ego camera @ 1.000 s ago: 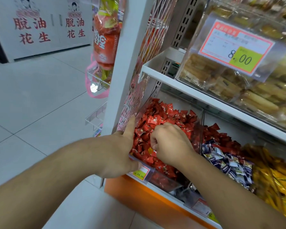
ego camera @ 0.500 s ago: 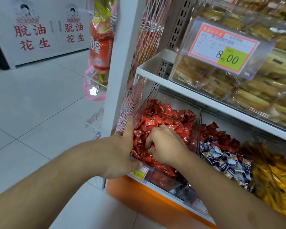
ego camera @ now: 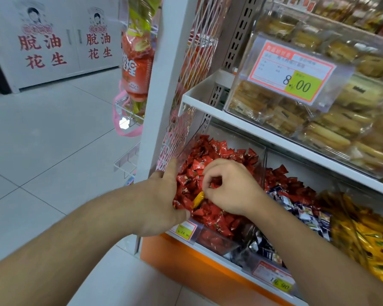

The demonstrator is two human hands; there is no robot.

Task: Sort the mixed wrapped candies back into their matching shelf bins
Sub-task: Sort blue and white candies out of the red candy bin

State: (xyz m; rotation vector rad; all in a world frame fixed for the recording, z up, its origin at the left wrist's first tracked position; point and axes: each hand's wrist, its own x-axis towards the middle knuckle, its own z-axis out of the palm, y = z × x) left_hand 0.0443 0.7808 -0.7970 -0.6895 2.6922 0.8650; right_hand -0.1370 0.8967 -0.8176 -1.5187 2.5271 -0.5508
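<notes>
We see one yellow candy (ego camera: 199,198) between two hands; right hand (ego camera: 228,186) curled, pinching red candies (ego camera: 215,219); left hand (ego camera: 161,202) flat, forefinger extended, holding nothing.

upper price tag (ego camera: 293,72) reads 8.00; wall panel (ego camera: 42,49) 脱油花生.

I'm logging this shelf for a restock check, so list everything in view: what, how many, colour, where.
red candies: many, red, leftmost clear bin, lower shelf
yellow candy: one, yellow-orange, among the red ones
blue candies: many, blue-white, next bin right
yellow candies: many, yellow, far right
pastries: many, tan, upper shelf
price tag: one, red-yellow, upper bin front
snack bag: one, orange, hanging left
left hand: on bin's left edge, forefinger straight
right hand: fingers curled in red candies
</notes>
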